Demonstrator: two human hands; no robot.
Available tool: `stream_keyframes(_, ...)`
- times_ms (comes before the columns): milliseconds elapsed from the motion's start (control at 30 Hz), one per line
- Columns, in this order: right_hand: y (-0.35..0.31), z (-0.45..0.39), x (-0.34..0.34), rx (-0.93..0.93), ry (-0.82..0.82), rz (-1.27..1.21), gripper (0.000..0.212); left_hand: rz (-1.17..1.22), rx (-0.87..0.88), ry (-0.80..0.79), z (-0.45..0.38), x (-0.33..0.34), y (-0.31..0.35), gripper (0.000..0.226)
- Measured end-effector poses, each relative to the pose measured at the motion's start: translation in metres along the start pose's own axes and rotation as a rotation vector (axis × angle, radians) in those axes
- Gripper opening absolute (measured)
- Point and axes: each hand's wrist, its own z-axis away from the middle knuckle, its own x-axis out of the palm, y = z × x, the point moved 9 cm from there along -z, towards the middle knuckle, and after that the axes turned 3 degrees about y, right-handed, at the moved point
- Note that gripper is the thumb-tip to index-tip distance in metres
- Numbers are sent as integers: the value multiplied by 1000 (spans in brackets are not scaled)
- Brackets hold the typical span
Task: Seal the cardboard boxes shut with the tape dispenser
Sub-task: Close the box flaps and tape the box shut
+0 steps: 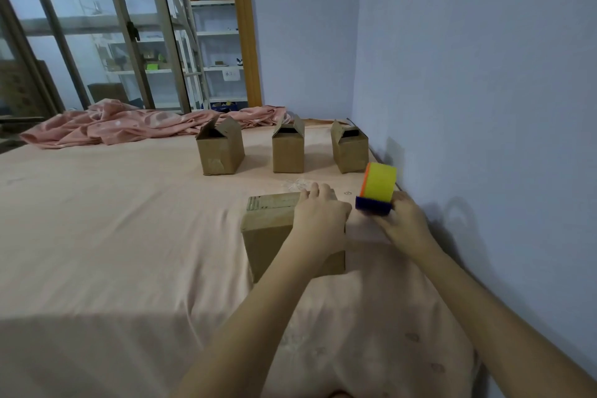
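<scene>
Near box: a plain brown cardboard box (274,236) is sitting on the bed in front of the person, its flaps folded down flat; a strip of clear, glossy tape is showing along the top's left end.
Left hand: the left hand (318,215) is lying on the box's top at its right edge, fingers spread and nearly straight, pressing down on the flaps.
Tape dispenser: the tape dispenser (376,192) is being held just beside the box's right edge, slightly above the sheet; a yellow roll with an orange rim is standing over a dark blue, blocky base.
Right hand: the right hand (403,220) is gripping the dispenser from below and behind, fingers curled round its blue base.
Writing: no print on the boxes or the dispenser is readable; a small white tag on the far shelves is carrying marks too small to make out.
Far boxes: three smaller cardboard boxes, left (219,149), middle (288,147) and right (350,147), are standing in a row well apart from the near box, their top flaps standing up and open.
Bed: the pink sheet (113,236) is lying smooth, with wide open room to the left of the boxes.
Edges: the blue wall (484,74) is running close along the right, leaving only a narrow strip beside the dispenser.
Blanket: a crumpled pink blanket (129,126) is bunching along the bed's far edge.
</scene>
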Motion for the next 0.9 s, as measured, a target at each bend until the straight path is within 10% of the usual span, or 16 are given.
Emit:
stream_keyframes(367, 11, 47, -4, 51, -134, -204, 64, 80, -7, 23, -1, 8, -6, 98)
stream_keyframes(600, -39, 61, -77, -6, 424, -257, 44, 1103, -295, 513, 34, -37, -91, 50)
stream_keyframes(700, -88, 49, -55, -6, 168, -416, 49, 1224, -492, 661, 60, -20, -147, 40)
stream_keyframes(900, -117, 39, 28, 378, -250, -625, 54, 1434, -606, 389, 68, 51, -147, 52)
